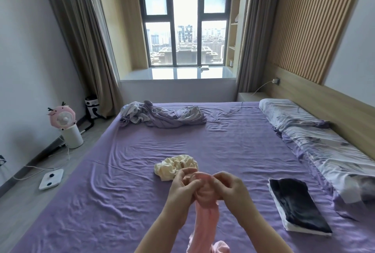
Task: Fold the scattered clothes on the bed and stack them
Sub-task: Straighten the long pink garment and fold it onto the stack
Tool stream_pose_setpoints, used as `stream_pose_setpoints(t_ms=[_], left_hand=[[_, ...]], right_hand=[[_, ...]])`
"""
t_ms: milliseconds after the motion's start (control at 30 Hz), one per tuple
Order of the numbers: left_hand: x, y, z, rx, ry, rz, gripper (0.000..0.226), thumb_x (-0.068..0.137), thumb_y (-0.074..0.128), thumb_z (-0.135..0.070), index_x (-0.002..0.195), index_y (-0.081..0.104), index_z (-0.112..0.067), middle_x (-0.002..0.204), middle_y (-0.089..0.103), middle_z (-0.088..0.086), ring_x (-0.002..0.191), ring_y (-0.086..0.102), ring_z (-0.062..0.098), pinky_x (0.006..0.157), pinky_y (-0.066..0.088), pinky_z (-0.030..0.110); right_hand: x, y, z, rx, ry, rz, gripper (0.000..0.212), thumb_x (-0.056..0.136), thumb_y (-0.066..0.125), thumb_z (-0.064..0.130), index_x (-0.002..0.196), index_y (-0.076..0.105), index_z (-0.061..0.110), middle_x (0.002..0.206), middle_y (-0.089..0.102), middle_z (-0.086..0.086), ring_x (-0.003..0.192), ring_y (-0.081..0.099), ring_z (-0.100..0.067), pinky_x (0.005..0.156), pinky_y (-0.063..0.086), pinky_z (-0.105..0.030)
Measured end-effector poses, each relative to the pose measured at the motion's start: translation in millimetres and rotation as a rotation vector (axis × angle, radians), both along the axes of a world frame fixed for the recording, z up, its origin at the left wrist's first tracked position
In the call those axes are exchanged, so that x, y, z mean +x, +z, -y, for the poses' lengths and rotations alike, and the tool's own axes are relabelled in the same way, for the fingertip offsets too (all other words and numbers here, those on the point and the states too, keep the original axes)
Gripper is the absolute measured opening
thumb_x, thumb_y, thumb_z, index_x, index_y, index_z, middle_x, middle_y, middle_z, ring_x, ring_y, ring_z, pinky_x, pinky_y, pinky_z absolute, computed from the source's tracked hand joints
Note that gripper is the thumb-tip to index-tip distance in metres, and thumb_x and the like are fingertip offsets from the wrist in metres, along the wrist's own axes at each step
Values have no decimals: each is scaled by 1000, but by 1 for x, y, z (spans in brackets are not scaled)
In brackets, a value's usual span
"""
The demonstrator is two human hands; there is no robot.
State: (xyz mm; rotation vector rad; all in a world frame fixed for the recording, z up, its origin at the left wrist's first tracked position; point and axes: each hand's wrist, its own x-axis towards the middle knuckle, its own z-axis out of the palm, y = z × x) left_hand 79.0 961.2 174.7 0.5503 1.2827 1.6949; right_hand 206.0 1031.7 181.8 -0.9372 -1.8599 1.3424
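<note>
A pink garment [206, 215] hangs in front of me above the purple bed [121, 181], bunched at its top. My left hand [183, 186] and my right hand [228, 186] both grip that bunched top, close together, fingers curled into the cloth. Just beyond my hands a crumpled cream garment [175, 166] lies on the sheet. A folded stack with a dark garment on top of white ones [298, 206] sits to the right of my hands.
A rumpled purple-grey cover [162, 115] lies at the far end of the bed. Pillows [316, 137] line the right side under the wooden headboard. On the floor at left stand a pink fan [63, 118] and a white scale [51, 178].
</note>
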Motion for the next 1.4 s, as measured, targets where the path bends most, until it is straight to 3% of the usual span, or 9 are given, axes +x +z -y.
stream_pose_setpoints(t_ms=[167,367,433,533,600,900,1033,1267,1400], left_hand=[[-3,-6,9,-38,-70,-343,42,82,56,13,111,53,-17,85,63,11,71,63,14,62,52,25],[-4,-10,15,-46,-35,-449,27,82,67,4,101,55,-11,85,63,15,72,62,14,66,52,26],[-4,-10,13,-44,14,-261,20,84,64,5,98,55,-7,77,64,12,65,63,13,63,55,26],[-4,-1,5,77,18,308,24,88,50,11,104,47,-6,73,67,15,61,67,22,58,58,36],[-3,3,1,106,15,428,26,89,45,11,107,46,-8,74,67,17,61,67,24,55,58,36],[6,6,-3,42,15,-93,15,94,48,2,101,55,-9,76,63,9,66,62,16,60,53,28],[7,4,0,27,85,-537,25,90,50,9,83,63,-11,66,66,-2,64,62,8,67,48,14],[8,6,2,57,36,-478,23,91,50,7,93,62,-13,77,68,6,74,64,12,73,52,22],[1,-2,5,-56,166,-817,19,86,62,-2,84,61,-20,88,64,1,85,62,14,80,48,23]], right_hand=[[0,3,-6,-531,-79,-334,16,96,45,5,87,57,0,74,65,-18,65,66,-25,54,56,-33],[-5,-6,-9,-684,-167,-432,22,99,36,5,89,54,0,71,60,-17,63,58,-25,53,51,-32],[-4,-11,-11,-634,-205,-388,20,99,38,7,89,55,1,72,57,-15,63,53,-24,57,44,-33],[-3,-15,-10,-572,-169,-321,16,98,44,8,90,56,1,73,59,-14,64,54,-22,59,46,-33],[-1,-15,-7,-536,-161,-286,8,95,48,3,93,55,3,79,61,-13,68,55,-21,61,46,-34],[13,-2,0,61,39,-44,14,77,75,16,72,70,27,90,66,6,92,61,-2,71,51,-19],[15,2,-6,-137,-11,-168,19,80,70,7,67,72,20,67,68,9,67,61,0,64,47,-13],[7,-9,1,-91,138,-43,6,81,71,13,76,69,15,64,65,3,62,59,-9,60,48,-25],[7,-11,0,-245,72,-155,7,80,72,15,75,69,13,64,67,-3,62,64,-12,57,52,-25]])
